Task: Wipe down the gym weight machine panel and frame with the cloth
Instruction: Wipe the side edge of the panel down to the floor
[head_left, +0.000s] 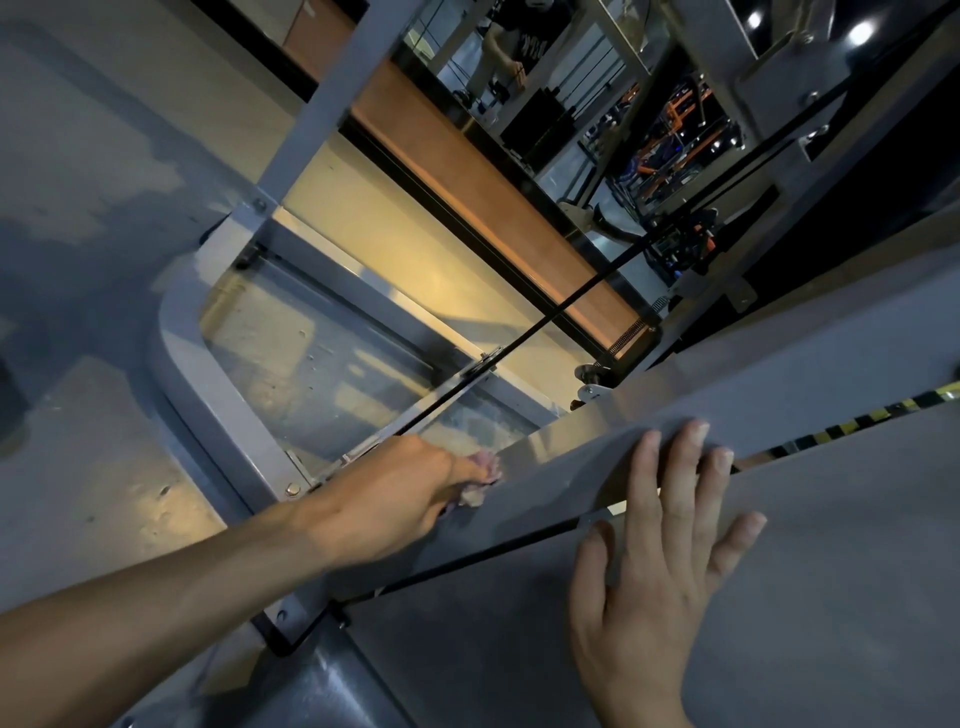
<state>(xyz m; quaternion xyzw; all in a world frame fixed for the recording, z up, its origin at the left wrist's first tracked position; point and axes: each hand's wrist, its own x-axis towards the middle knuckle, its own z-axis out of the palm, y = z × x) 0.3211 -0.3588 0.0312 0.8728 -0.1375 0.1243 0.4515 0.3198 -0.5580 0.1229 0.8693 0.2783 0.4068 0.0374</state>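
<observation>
A: What does the left hand (400, 499) hold?

B: A crumpled pale pink cloth (480, 478). The fingers are curled round it, so the grip is closed on the cloth, which is pressed against the edge of the grey panel (571, 467). Only a small part of the cloth shows past the knuckles.

A: And the right hand (660, 551)?

B: It lies flat on the same grey panel, fingers straight and spread, holding nothing. The fingertips (693, 434) reach across a narrow dark gap between two panel sections.

A: What lies around the panel?

B: To the left, the grey tube of the frame (208, 384) bends round a corner, with bolts at its joints. A black cable (545, 317) runs diagonally from near the left hand toward the upper right. A strip of yellow-and-black tape (883, 413) shows in the gap at the right edge. Below the frame is the floor (104, 493), mottled grey.

A: Farther out?

B: A mirror (571, 104) at the top reflects a person in a dark shirt beside a black weight stack, with orange gym machines behind.

A: Any writing?

B: The shirt in the reflection carries pale lettering, too small to read. No brand or label is legible on the machine.
</observation>
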